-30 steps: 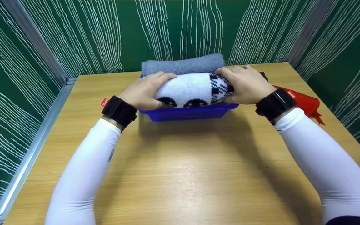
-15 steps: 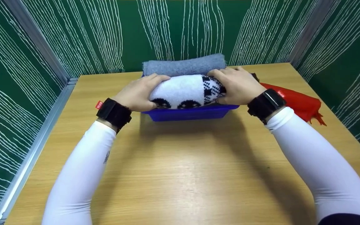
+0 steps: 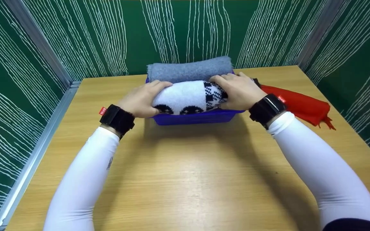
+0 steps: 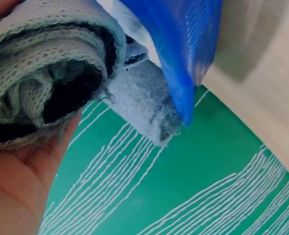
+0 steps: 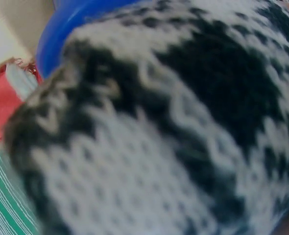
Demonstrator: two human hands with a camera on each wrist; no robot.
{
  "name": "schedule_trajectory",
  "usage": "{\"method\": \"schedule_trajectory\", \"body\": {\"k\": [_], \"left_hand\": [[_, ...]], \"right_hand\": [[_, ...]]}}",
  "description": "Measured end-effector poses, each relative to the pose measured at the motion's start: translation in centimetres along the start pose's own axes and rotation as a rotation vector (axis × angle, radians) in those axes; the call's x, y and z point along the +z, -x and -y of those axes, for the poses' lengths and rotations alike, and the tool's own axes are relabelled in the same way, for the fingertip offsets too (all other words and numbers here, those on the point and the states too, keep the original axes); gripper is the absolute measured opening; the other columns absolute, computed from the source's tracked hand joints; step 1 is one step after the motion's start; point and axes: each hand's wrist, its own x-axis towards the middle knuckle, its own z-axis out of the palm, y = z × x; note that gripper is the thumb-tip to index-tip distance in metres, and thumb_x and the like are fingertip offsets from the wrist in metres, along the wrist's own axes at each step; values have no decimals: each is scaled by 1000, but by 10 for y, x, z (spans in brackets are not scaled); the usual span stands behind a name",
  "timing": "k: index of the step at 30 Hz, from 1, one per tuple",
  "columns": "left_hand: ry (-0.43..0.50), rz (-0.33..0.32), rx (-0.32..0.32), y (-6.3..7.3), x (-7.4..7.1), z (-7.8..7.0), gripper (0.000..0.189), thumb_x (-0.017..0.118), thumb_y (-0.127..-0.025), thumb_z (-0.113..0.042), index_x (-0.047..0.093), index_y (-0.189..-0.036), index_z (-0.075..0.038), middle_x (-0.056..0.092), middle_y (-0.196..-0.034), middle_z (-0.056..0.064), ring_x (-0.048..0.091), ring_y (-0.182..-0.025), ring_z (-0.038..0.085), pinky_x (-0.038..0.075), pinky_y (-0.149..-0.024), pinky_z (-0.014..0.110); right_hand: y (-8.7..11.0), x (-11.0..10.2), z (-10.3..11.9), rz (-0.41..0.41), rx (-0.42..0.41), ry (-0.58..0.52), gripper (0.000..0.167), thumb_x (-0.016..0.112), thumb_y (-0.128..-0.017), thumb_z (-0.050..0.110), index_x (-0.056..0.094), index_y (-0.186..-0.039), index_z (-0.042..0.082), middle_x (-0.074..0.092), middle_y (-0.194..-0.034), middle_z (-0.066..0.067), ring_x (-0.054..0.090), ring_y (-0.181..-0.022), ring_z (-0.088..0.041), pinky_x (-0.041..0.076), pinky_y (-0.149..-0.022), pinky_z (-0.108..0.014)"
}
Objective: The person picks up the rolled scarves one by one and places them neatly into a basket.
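A rolled knitted scarf [image 3: 182, 95], white with black patterns, is held level over the front of a blue plastic basket [image 3: 193, 120]. My left hand [image 3: 141, 98] grips its left end, thumb on the near side and fingers over the top. At the patterned right end, my right hand [image 3: 241, 91] grips it the same way. The left wrist view shows the coiled layers of the scarf roll [image 4: 81, 39] from its end. Behind it in the basket lies a grey rolled scarf [image 3: 189, 70]. The fingertips behind the roll are hidden.
A red scarf [image 3: 300, 103] with a fringe lies on the wooden table [image 3: 185, 179], right of the basket, partly behind my right hand. Green walls [image 3: 136, 35] with white wavy lines stand behind and on both sides. Something dark shows just beyond my right hand.
Both hands have moved left with the knitted scarf roll and come slightly lower in the view. More of the red scarf shows beside my right wrist. The basket stays about where it was.
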Motion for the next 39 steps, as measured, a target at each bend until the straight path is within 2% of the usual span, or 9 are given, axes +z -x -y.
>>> {"method": "schedule_trajectory", "body": {"k": [9, 14, 19, 22, 25, 28, 32, 39], "left_hand": [[-6, 7, -36, -3, 4, 5, 90, 83, -84, -8, 44, -164, -21, 55, -158, 8, 56, -142, 33, 50, -117, 58], [-63, 9, -43, -5, 5, 5, 93, 86, -82, -13, 43, -164, -21, 55, -158, 8, 56, -142, 33, 49, -117, 58], [-183, -10, -24, -8, 6, -1, 94, 92, -84, -37, 45, -163, -17, 60, -153, 12, 59, -139, 35, 47, -119, 56], [-261, -26, -19, -11, 9, -5, 98, 89, -84, -56, 46, -161, -12, 62, -150, 16, 59, -139, 38, 45, -121, 57], [-319, -46, -22, -15, 12, -9, 102, 86, -83, -64, 48, -159, -8, 63, -147, 20, 60, -138, 40, 43, -122, 59], [-360, -54, -19, -20, 16, -12, 102, 86, -84, -63, 47, -159, -6, 63, -144, 22, 62, -134, 43, 47, -119, 59], [-377, -33, -25, -25, 21, -11, 100, 84, -88, -57, 41, -163, -8, 61, -145, 24, 62, -131, 45, 53, -112, 59], [-322, 0, -59, -27, 25, -4, 95, 80, -93, -55, 39, -166, -12, 57, -147, 24, 59, -132, 44, 54, -110, 61]], "right_hand": [[-3, 7, 0, -7, 4, -3, 83, 92, -81, 28, 54, -152, 10, 67, -144, -21, 62, -135, -43, 43, -117, -70], [-5, 11, -1, -5, 11, 6, 86, 91, -81, 28, 52, -156, 9, 65, -149, -22, 59, -139, -44, 40, -120, -71], [-7, 14, -1, -7, 17, 5, 86, 91, -82, 27, 51, -157, 9, 64, -150, -22, 59, -140, -45, 39, -121, -72], [-8, 15, -1, -12, 12, 10, 86, 91, -82, 27, 52, -156, 9, 64, -149, -22, 59, -140, -45, 40, -120, -72], [-8, 17, -2, -24, 1, 23, 85, 91, -83, 29, 52, -156, 8, 65, -148, -22, 60, -138, -45, 41, -119, -71], [-9, 19, -2, -34, -11, 38, 85, 91, -84, 31, 53, -155, 8, 66, -147, -23, 61, -137, -46, 42, -118, -70], [-10, 23, -4, -40, -28, 50, 87, 91, -85, 38, 53, -157, 9, 66, -149, -21, 61, -138, -45, 40, -120, -72], [-7, 24, -10, -50, -17, 49, 94, 83, -88, 64, 51, -162, 15, 63, -153, -21, 58, -142, -46, 36, -122, -74]]}}
